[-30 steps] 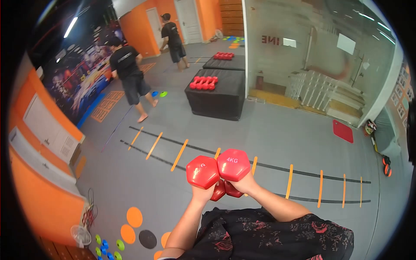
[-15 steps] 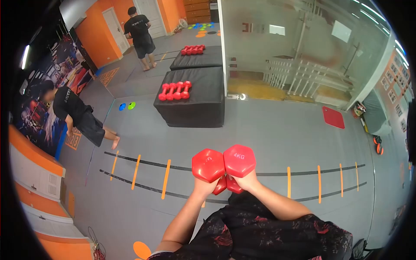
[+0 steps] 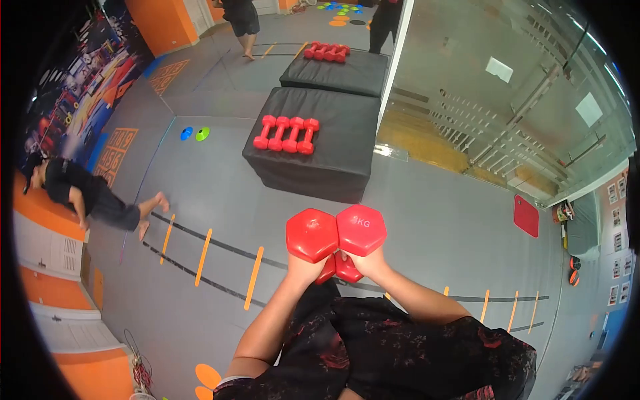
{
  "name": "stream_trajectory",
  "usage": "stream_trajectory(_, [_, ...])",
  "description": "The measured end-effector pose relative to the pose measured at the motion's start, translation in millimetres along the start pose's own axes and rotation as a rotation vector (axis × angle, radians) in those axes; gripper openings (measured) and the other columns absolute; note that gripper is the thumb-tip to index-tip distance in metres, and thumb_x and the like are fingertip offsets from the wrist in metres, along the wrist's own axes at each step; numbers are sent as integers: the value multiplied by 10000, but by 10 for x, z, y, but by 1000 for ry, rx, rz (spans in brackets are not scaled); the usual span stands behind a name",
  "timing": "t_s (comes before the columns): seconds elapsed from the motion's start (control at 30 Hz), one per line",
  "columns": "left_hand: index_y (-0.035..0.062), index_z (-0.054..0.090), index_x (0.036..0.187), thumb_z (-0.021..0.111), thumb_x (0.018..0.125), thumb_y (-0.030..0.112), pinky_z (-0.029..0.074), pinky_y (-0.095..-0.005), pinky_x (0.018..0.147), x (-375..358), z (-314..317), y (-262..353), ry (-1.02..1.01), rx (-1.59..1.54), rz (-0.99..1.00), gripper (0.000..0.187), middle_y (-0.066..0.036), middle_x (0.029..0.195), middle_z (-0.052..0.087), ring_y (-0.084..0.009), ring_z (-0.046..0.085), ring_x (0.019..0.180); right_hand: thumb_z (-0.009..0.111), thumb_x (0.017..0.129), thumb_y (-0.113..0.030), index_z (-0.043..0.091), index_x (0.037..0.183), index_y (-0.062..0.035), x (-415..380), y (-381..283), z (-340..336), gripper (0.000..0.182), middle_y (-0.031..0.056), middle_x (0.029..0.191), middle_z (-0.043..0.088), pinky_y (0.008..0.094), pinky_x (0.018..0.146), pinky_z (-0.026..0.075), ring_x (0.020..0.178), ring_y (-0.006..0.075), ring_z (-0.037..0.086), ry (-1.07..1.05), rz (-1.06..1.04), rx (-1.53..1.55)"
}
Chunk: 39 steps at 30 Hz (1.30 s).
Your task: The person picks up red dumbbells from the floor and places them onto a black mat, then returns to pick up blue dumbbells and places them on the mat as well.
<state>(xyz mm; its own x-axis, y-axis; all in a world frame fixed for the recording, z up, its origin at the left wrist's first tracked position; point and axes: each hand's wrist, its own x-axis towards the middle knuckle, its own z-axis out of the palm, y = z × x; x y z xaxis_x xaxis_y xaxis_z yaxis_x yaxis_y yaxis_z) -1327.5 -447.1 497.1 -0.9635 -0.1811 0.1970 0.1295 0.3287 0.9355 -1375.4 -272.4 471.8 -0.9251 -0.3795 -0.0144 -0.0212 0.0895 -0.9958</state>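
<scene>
Two red hexagonal dumbbells stand upright side by side in front of my body, their top heads touching. My left hand (image 3: 305, 268) is closed around the handle of the left dumbbell (image 3: 312, 235), just beneath its top head. Around the right dumbbell (image 3: 361, 230), which has "KG" lettering on its top, my right hand (image 3: 371, 264) is closed. The lower heads show partly between my wrists. Most of my fingers are hidden behind the top heads.
Several red dumbbells (image 3: 287, 135) lie on a black padded box (image 3: 320, 170) ahead, in front of a mirror. An agility ladder (image 3: 253, 279) crosses the floor. A person (image 3: 100, 197) in black is at the left. Blue (image 3: 187, 133) and green (image 3: 203, 134) discs lie on the floor.
My view has tilted and turned, so the box and ladder appear slanted. The dumbbells stay in both hands, slightly higher in view. The person at the left appears lower and further left.
</scene>
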Motion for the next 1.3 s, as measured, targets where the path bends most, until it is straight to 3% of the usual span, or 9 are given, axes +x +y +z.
stream_trajectory(0.07, [49, 707, 1035, 731, 853, 33, 558, -376, 788, 450, -119, -142, -82, -121, -185, 184, -76, 1004, 732, -231, 709, 946, 724, 903, -44, 682, 1017, -49, 373, -53, 98, 121, 50, 894, 704, 366, 700, 547, 826, 178, 695, 38, 133, 169])
stream_trajectory(0.17, [48, 705, 1030, 741, 854, 41, 557, -374, 780, 1187, -200, -402, -137, -255, -96, 180, -72, 999, 729, -224, 707, 931, 698, 917, -30, 661, 988, -52, 1007, -101, 219, 82, 36, 816, 678, 341, 650, 533, 748, 157, 685, 220, 32, 94])
stream_trajectory(0.33, [58, 704, 1064, 752, 854, 40, 555, -378, 795, 2283, -24, -872, -248, -194, -119, 216, -71, 1019, 732, -221, 707, 949, 714, 910, -29, 660, 1017, -59, 1974, 218, 14, 124, 43, 816, 673, 336, 626, 524, 705, 142, 670, 249, 61, 60])
stream_trajectory(0.4, [49, 668, 1002, 726, 876, 43, 533, -335, 675, 2762, 167, -1090, -235, -252, -110, 138, -37, 902, 683, -158, 673, 777, 710, 917, -17, 644, 1038, -53, 2441, 456, -101, 143, 44, 802, 662, 327, 607, 515, 687, 142, 663, 332, 30, 105])
stream_trajectory(0.63, [53, 654, 1023, 703, 908, 38, 515, -319, 617, 4139, 785, -2295, -250, -362, -518, 125, -33, 831, 657, -153, 651, 706, 685, 939, 9, 621, 1034, -42, 4011, 1476, -498, 125, 42, 788, 652, 315, 561, 495, 620, 147, 635, 276, 308, 214])
stream_trajectory(0.8, [43, 631, 991, 673, 896, -2, 502, -329, 574, 4786, 1294, -3718, -269, -369, -805, 113, -38, 788, 636, -154, 625, 641, 641, 871, 49, 616, 952, -25, 4961, 2784, -653, 113, 59, 662, 603, 340, 502, 477, 550, 176, 611, 286, 660, 334])
stream_trajectory(0.93, [36, 620, 916, 643, 870, -8, 485, -333, 545, 5239, 1601, -4564, -311, -333, -852, 68, -40, 717, 607, -165, 610, 600, 672, 853, 0, 636, 920, -21, 5546, 3377, -697, 79, 52, 645, 606, 334, 466, 457, 495, 160, 584, 368, 767, 348])
stream_trajectory(1.03, [37, 606, 866, 643, 864, 8, 474, -325, 526, 5447, 1783, -4987, -345, -305, -941, 47, -39, 684, 595, -158, 592, 563, 664, 838, 9, 637, 911, -19, 5727, 3890, -669, 82, 53, 629, 599, 333, 466, 459, 490, 160, 581, 441, 829, 423])
stream_trajectory(1.3, [43, 605, 867, 639, 857, 14, 478, -312, 522, 5824, 1849, -5338, -362, -385, -1113, 45, -36, 670, 578, -148, 584, 556, 658, 840, -17, 615, 779, -7, 6177, 4091, -697, 75, 63, 608, 593, 337, 467, 466, 483, 163, 565, 440, 971, 483])
